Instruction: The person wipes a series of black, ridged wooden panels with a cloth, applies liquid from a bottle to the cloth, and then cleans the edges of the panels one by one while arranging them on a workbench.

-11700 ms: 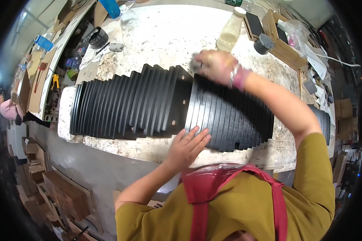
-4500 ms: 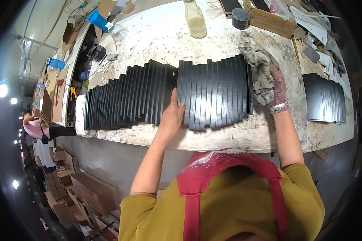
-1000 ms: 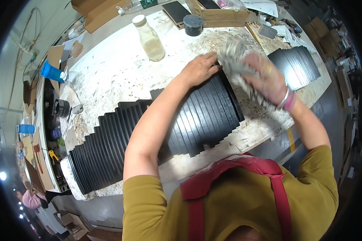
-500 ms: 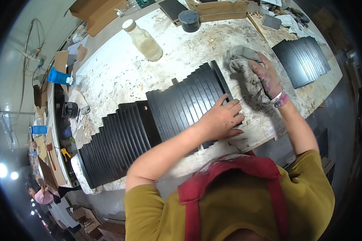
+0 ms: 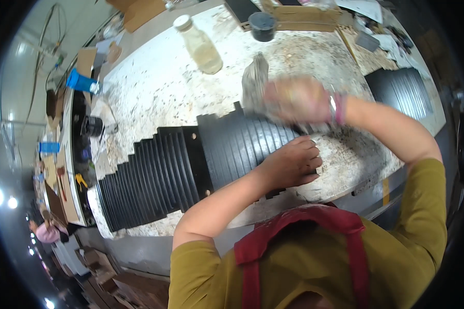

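Black flat panels point(image 5: 237, 147), fanned out in overlapping steps, lie on the stained white table. My left hand point(image 5: 294, 162) is at their right end, its fingers curled over the edge. In my right hand point(image 5: 299, 98), blurred by motion, is a grey cloth rag point(image 5: 255, 82), bunched up and sweeping over the far edge of these panels. To the left lies a second fanned row of black panels point(image 5: 149, 172), and holes show in its rightmost piece. My right hand and the rag hide part of the right-hand row's far corner.
A glass bottle point(image 5: 203, 51) with pale liquid and a dark round tub point(image 5: 263, 27) stand beyond the panels. More fanned black panels point(image 5: 402, 92) lie at the right. A cardboard box point(image 5: 307, 19) is at the back, and a blue bottle point(image 5: 81, 81) at the left.
My right hand has swung left with the rag, from the bare table to the far edge of the panels. My left hand stays at their right end, its fingers now closer together.
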Action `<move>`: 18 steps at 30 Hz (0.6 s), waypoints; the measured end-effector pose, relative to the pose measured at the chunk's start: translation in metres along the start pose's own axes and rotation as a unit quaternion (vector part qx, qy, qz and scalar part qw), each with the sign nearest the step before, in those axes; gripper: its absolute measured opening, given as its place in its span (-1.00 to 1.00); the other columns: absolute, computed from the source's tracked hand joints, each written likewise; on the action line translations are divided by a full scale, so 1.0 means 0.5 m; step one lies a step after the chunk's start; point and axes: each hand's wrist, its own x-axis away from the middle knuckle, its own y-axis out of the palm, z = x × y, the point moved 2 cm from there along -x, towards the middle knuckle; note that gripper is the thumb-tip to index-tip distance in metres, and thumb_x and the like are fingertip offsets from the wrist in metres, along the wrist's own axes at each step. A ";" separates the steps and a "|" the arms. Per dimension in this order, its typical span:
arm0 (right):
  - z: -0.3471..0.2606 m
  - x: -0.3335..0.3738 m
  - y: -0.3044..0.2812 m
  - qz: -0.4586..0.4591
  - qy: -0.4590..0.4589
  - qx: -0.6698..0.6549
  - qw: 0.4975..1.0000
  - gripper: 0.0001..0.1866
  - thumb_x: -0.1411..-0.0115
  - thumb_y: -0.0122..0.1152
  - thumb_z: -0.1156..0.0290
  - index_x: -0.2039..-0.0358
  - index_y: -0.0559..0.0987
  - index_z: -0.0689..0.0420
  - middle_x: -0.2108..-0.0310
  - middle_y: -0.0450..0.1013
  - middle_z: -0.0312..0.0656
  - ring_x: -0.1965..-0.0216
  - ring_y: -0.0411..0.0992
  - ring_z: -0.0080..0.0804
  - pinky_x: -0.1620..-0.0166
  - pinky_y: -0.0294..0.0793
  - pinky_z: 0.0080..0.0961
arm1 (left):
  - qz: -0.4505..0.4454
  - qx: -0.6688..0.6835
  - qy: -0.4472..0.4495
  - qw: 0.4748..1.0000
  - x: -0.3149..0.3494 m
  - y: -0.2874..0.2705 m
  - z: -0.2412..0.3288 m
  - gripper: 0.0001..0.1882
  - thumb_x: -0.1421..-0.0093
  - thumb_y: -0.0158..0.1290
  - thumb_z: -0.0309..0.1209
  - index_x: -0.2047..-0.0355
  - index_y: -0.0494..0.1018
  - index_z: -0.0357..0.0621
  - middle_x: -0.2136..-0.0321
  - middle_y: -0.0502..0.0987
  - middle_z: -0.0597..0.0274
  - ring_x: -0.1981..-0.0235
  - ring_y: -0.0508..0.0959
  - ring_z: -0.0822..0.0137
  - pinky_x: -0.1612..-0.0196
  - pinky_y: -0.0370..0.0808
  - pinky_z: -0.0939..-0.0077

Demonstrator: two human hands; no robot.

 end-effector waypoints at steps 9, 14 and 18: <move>-0.001 -0.096 0.026 0.157 -0.056 -0.080 0.983 -0.75 -0.12 0.17 0.34 0.16 0.54 0.08 0.23 0.50 -0.14 0.18 0.51 -0.19 0.16 0.55 -0.37 | -0.009 -0.027 0.014 0.999 0.009 0.031 -0.006 -0.75 0.02 0.15 -0.24 0.45 0.41 -0.12 0.41 0.38 0.22 0.25 0.42 0.18 -0.10 0.31 0.22; -0.172 -0.179 0.144 -0.070 -0.143 0.017 0.987 -0.85 -0.06 0.17 0.46 0.31 0.54 0.03 0.27 0.50 -0.12 0.29 0.50 -0.22 0.24 0.59 -0.30 | 0.027 0.009 0.002 1.000 0.018 0.051 -0.005 -0.75 0.01 0.12 -0.24 0.41 0.43 -0.13 0.39 0.39 0.21 0.20 0.42 0.18 -0.02 0.30 0.23; -0.033 -0.283 0.134 -0.051 0.046 -0.009 0.998 -0.64 -0.13 0.18 0.26 0.07 0.50 0.08 0.12 0.47 -0.06 0.12 0.46 -0.11 0.06 0.49 -0.30 | 0.006 -0.035 0.036 0.999 -0.007 0.030 -0.001 -0.74 0.00 0.13 -0.21 0.40 0.45 -0.12 0.39 0.41 0.23 0.20 0.42 0.19 -0.06 0.29 0.25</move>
